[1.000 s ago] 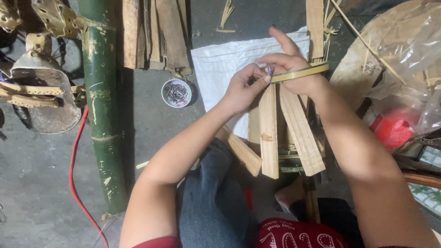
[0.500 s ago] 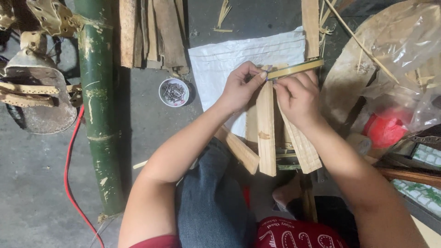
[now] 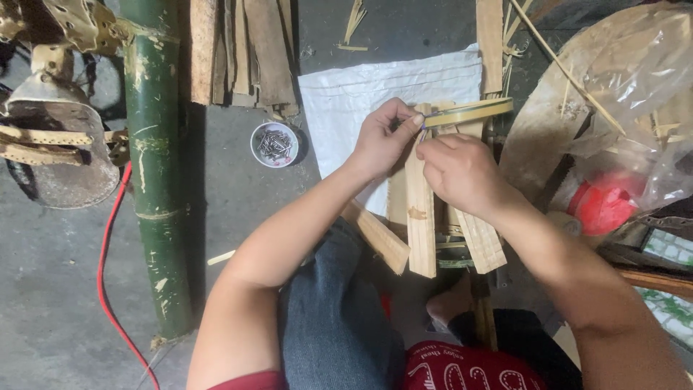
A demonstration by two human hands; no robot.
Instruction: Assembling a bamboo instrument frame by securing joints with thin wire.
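Both hands meet at the top of an upright wooden slat point(image 3: 420, 209) I'm working over my lap. My left hand point(image 3: 382, 137) pinches the slat's upper end together with the end of a thin yellow-green bamboo strip point(image 3: 469, 112); my right hand point(image 3: 462, 170) is curled just beside it, fingertips on something small, possibly a nail, though I can't make it out. I judge this the fastening step; next calls for steady alignment. A bowl of nails point(image 3: 274, 144) sits near the white sack point(image 3: 361, 94).
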